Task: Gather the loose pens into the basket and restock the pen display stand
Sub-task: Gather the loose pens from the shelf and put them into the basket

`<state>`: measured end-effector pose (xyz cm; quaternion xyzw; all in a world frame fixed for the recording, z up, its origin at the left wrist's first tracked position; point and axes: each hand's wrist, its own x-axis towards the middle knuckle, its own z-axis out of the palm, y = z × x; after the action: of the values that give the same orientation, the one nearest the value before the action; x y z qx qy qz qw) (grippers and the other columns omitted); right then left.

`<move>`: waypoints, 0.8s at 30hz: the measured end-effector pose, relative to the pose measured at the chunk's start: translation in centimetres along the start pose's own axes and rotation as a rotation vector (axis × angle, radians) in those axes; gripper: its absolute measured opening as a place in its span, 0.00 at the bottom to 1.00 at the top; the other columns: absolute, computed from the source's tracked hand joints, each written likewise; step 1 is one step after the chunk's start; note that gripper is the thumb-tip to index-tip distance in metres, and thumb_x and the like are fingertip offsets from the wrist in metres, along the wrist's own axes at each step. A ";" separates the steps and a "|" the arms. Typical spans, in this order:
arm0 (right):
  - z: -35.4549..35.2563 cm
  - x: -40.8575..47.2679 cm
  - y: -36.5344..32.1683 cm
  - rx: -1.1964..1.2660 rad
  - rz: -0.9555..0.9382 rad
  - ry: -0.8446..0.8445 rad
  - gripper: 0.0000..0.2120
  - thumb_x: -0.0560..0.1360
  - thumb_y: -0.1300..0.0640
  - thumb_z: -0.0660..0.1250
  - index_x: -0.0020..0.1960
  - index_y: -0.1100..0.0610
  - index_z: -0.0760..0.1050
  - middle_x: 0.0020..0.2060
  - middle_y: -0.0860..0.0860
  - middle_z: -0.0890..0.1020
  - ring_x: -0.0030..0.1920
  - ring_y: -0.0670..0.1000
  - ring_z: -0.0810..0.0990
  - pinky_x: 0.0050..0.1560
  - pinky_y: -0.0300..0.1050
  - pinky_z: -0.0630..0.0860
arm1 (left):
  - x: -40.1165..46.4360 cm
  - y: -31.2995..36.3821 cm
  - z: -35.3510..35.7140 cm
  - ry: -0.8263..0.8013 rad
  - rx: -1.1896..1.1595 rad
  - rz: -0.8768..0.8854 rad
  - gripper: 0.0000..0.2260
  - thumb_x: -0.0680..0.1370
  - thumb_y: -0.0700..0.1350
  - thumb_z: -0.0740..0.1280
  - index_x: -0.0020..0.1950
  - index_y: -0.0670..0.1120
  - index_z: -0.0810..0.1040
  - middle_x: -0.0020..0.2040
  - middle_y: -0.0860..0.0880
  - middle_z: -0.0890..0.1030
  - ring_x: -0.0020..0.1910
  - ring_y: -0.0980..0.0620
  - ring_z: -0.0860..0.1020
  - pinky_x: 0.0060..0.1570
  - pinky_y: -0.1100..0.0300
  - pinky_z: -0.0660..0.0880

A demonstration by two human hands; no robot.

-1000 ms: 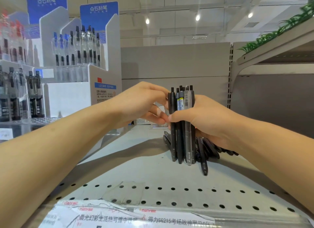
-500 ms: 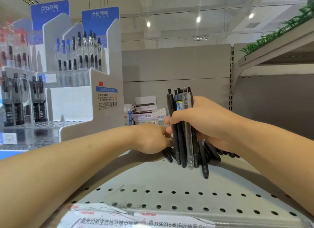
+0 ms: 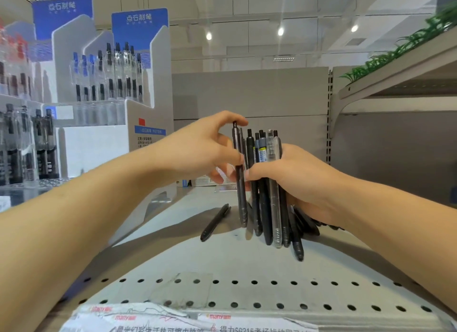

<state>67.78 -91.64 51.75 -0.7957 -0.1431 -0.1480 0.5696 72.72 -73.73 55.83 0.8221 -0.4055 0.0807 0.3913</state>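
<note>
A: Right hand (image 3: 296,180) grips the upright bundle of black and clear plastic pens (image 3: 268,183)?

B: Yes; left hand (image 3: 205,151) pinches one dark pen (image 3: 239,173) beside it. Align tips first. A loose black pen (image 3: 214,222) lies below the left fingers (image 3: 232,116).

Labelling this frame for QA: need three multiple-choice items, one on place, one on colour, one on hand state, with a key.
1. Where does the loose black pen lie?
A. On the shelf, left of the pen bundle
B. In the display stand
C. On the upper shelf

2. What colour are the display stand header cards?
A. Red
B. Blue
C. Green

3. What is the left hand doing?
A. Resting flat on the shelf
B. Hanging idle
C. Pinching one dark pen upright

Key: 1 A, it lies slanted on the perforated shelf beside the pen bundle gripped by the right hand. 2 B, both cards are blue. 3 C, thumb and fingers hold a dark pen.
</note>
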 end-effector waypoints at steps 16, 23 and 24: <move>0.5 -0.1 0.9 0.172 -0.020 -0.064 0.08 0.74 0.60 0.75 0.45 0.47 0.84 0.40 0.50 0.87 0.43 0.49 0.88 0.44 0.47 0.81 | -0.6 1.5 1.4 0.136 0.094 0.071 0.25 0.73 0.40 0.75 0.67 0.58 0.78 0.48 0.58 0.82 0.44 0.64 0.82 0.40 0.69 0.79; 1.3 -0.2 1.0 0.214 -0.038 -0.025 0.16 0.75 0.65 0.73 0.59 0.52 0.78 0.44 0.52 0.87 0.45 0.54 0.88 0.43 0.47 0.83 | -0.6 2.1 2.1 0.242 0.061 0.043 0.19 0.74 0.59 0.73 0.63 0.59 0.79 0.53 0.58 0.81 0.45 0.56 0.84 0.48 0.56 0.82; 1.4 -0.2 1.0 0.219 -0.037 -0.028 0.16 0.75 0.66 0.73 0.60 0.52 0.78 0.44 0.52 0.87 0.46 0.55 0.88 0.43 0.46 0.84 | -0.5 2.1 2.2 0.280 0.118 0.054 0.19 0.74 0.59 0.72 0.64 0.60 0.79 0.54 0.59 0.81 0.45 0.56 0.84 0.47 0.58 0.81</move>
<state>68.08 -90.66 50.40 -0.7279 -0.1810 -0.1307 0.6483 70.43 -75.77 55.28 0.8133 -0.3636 0.2285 0.3927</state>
